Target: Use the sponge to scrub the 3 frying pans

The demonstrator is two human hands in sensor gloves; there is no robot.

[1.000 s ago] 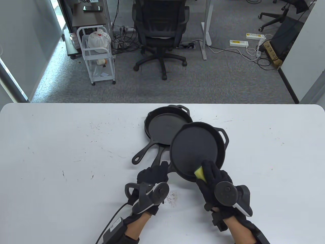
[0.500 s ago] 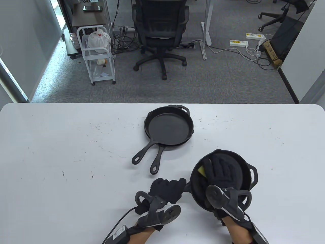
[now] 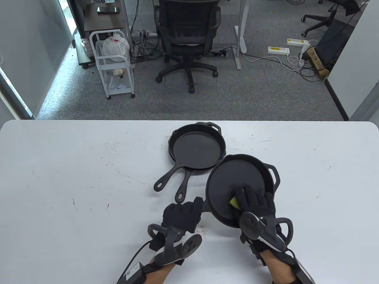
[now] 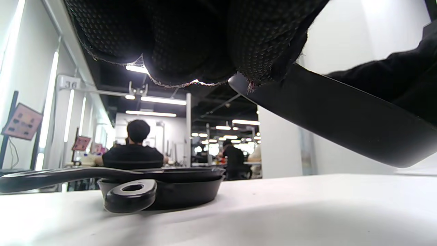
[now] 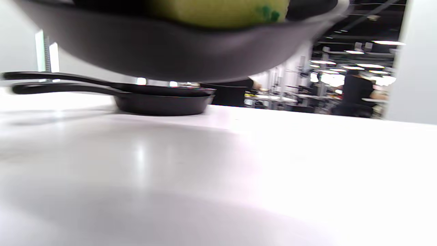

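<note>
Left hand (image 3: 184, 213), bottom middle of table view, holds handle of lifted pan (image 3: 239, 189). Pan tilted, off table (image 3: 59, 177). Right hand (image 3: 256, 204) presses yellow sponge (image 3: 234, 202) into pan, lower right. 2 stacked pans (image 3: 197, 148) just beside, centre. Heavy pan might slip, bang stack, if rubbed too hard.

Matt black cast-iron pan (image 3: 237, 177) under the right hand (image 3: 254, 204), its knit cloth glove dotted with grip texture; yellow foam sponge (image 3: 234, 202); smooth, scuffed white table (image 3: 74, 177).
</note>
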